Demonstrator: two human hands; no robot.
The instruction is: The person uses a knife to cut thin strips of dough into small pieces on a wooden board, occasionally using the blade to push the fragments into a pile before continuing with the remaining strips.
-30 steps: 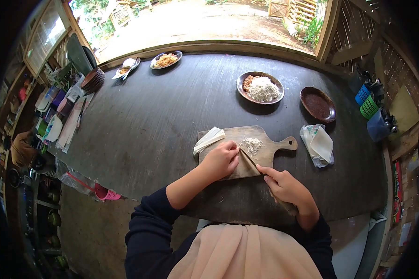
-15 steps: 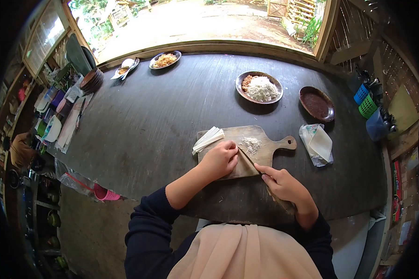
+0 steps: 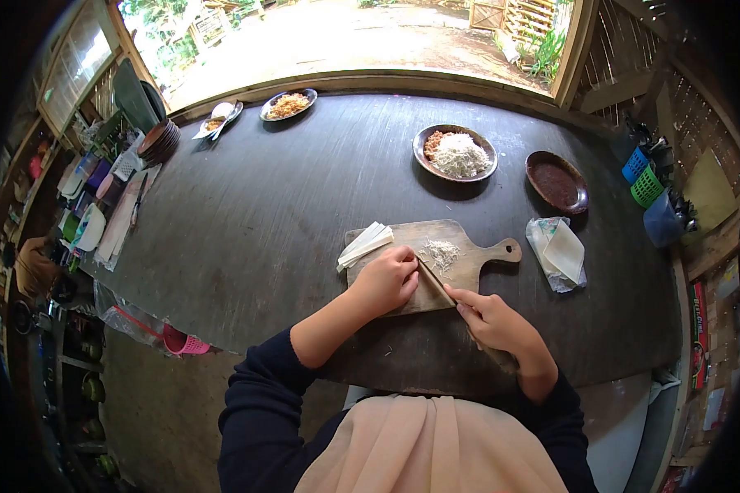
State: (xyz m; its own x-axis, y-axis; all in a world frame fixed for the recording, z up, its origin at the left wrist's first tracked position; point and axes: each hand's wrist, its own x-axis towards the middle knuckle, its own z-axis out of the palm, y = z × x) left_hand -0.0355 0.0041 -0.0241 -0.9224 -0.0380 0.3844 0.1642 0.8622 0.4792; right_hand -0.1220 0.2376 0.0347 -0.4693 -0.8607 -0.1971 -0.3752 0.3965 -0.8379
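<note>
My right hand [image 3: 495,322] is closed round the handle of a knife [image 3: 434,283]. The blade points up and left across a wooden cutting board [image 3: 460,232], its tip beside my left fingertips. Curled at the middle of the board, my left hand [image 3: 388,279] has its fingers pressed together, and what they hold is hidden. Pale white strips [image 3: 365,244] lie in a stack at the board's left edge, just beyond that hand. A small heap of fine white shreds [image 3: 441,254] sits right of the blade.
Beyond the board stands a plate [image 3: 419,161] of white shreds and reddish-brown food. To the right are a dark oval dish [image 3: 582,200] and a folded white packet [image 3: 557,255]. Colored baskets [image 3: 648,186] line the right edge. Farther back left is a plate of orange food [image 3: 289,104].
The knife blade has tilted slightly, its edge still by my left fingertips. Both hands stay in nearly the same place over the board. The whole view has shifted slightly.
</note>
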